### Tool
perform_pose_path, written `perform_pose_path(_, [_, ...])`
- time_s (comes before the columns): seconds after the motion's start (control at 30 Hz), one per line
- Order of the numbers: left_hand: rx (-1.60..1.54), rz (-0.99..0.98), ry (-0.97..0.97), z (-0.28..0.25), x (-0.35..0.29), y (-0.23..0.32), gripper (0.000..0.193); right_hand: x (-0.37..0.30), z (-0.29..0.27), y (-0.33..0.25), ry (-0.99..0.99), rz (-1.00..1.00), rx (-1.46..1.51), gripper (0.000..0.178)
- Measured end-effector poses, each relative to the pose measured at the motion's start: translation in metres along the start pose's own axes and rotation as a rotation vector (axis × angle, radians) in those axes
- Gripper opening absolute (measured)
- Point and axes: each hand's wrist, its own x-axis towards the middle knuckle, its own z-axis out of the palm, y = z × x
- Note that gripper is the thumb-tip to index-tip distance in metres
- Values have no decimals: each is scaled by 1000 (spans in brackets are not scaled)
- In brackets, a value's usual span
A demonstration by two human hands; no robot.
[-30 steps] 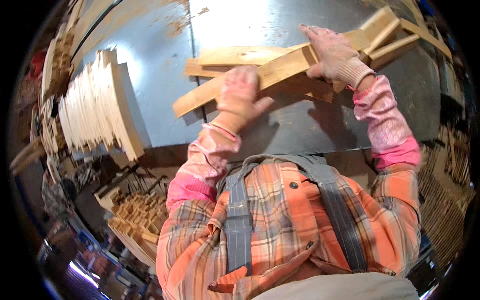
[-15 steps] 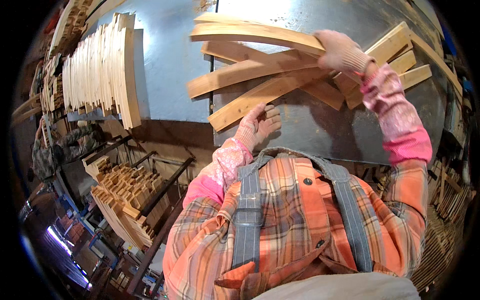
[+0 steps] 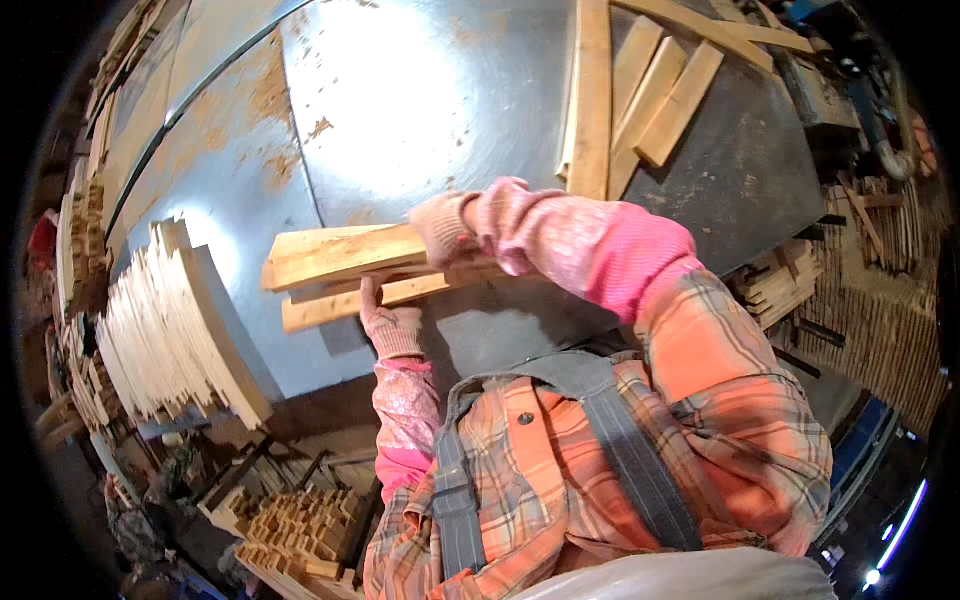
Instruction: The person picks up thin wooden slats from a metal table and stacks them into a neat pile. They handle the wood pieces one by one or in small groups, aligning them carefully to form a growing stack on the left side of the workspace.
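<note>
My right hand (image 3: pixel 443 230), in a knit glove, is closed over the right part of a pale wooden board (image 3: pixel 330 258). Just nearer me lies a second, narrower wooden board (image 3: pixel 318 312), slightly splayed from the first at its left end. My left hand (image 3: pixel 390 322), also gloved, grips this nearer board from its near side, one digit reaching up over it. Both boards are above the metal tabletop (image 3: pixel 500 110). My right hand and sleeve hide their right ends.
Several loose boards (image 3: pixel 592 100) lie crossed at the back right of the tabletop. A row of pale curved slats (image 3: pixel 165 330) stands on the left. Below the table edge, a rack holds stacked wood pieces (image 3: pixel 300 530). Another person (image 3: pixel 135 530) is at the far lower left.
My right hand has brought boards leftward off the crossed pile. My left hand, earlier with fingers apart beside a board, now grips one. The view has swung toward the right.
</note>
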Motion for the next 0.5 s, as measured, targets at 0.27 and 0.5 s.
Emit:
perform_pose_path(0.27, [355,312,-57,89,-64,97,48,-12,36,-61,-44,-64,947,54])
perform_pose_path(0.5, [972,160,346,22,-5,74,72,63,116,-77,38,-85,1078,46])
